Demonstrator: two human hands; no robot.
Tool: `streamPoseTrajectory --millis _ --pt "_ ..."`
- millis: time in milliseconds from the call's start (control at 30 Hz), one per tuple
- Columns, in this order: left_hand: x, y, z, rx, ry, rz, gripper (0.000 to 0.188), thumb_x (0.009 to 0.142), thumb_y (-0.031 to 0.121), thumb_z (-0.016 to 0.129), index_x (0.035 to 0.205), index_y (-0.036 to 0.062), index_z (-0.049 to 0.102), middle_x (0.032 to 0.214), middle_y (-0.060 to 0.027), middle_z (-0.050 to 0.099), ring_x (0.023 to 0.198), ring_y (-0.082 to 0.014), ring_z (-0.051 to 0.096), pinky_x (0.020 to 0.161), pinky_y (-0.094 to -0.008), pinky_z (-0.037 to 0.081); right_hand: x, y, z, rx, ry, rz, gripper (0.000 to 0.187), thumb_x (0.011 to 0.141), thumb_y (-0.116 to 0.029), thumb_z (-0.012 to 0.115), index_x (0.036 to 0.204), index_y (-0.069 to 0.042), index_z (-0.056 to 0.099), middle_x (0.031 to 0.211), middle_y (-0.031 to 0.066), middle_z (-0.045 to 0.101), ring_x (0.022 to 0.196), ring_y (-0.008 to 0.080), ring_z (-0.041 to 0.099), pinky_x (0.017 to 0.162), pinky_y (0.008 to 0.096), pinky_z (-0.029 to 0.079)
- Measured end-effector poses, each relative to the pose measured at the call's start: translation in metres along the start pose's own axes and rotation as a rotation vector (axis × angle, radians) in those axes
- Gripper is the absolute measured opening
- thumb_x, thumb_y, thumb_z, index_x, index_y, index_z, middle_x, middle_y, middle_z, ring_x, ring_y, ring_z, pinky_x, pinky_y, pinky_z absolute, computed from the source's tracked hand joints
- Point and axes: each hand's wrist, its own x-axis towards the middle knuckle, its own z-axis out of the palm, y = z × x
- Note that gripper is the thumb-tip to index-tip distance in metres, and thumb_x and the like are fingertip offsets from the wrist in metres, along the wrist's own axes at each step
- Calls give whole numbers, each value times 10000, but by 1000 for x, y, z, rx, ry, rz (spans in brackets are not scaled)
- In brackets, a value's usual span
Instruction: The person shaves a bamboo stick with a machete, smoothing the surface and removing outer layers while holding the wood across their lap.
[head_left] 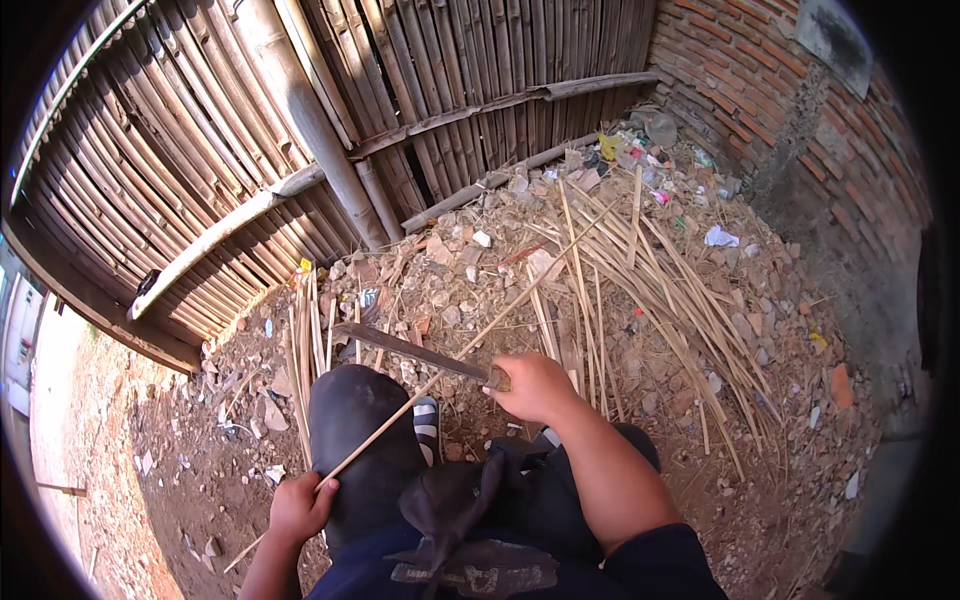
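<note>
though half hidden, left hand [300, 507] seemingly closed round strip [400, 414], right hand [537, 388] round machete [415, 349]

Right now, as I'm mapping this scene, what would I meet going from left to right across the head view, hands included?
Left hand, knife blade, right hand, white scrap, orange chunk.
</note>
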Motion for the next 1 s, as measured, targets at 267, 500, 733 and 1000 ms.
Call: streamPoseTrajectory --millis 267,500,733,1000 --pt "26 -14 1 16 -117 29 480 1023 438 554 794 20 612 724 -249 651 745 -479 660 674 -562 515 20 5 3 -25 -155 47 538 823 -404 799 1203 -36 703 1034 241 725 1003 399 700 877 450 550" --pt "46 -22 6 28 -162 53 485 1019 475 558 815 39 619 717 -243 653 738 -485 657 667 -570 516 46 18 14 58 -168 170 424 843 -307 776 1171 -45 714 1053 243 726 1001 403 701 883 441 552" --pt "37 -23 4 55 -148 29 463 1019 460 568 832 39 612 733 -240 658 740 -483 657 663 -572 508 34 -15 29 -127 -124 103 347 835 -306 769 1108 -93 740 954 207 734 930 375 703 833 448 546" --pt "47 -21 4 48 -143 91 462 1025 459 556 823 45 599 745 -245 660 742 -480 656 675 -576 508 36 5 38 -67 48 117 312 839 -274 731 1105 -111 729 957 206 734 921 391 706 821 477 555"
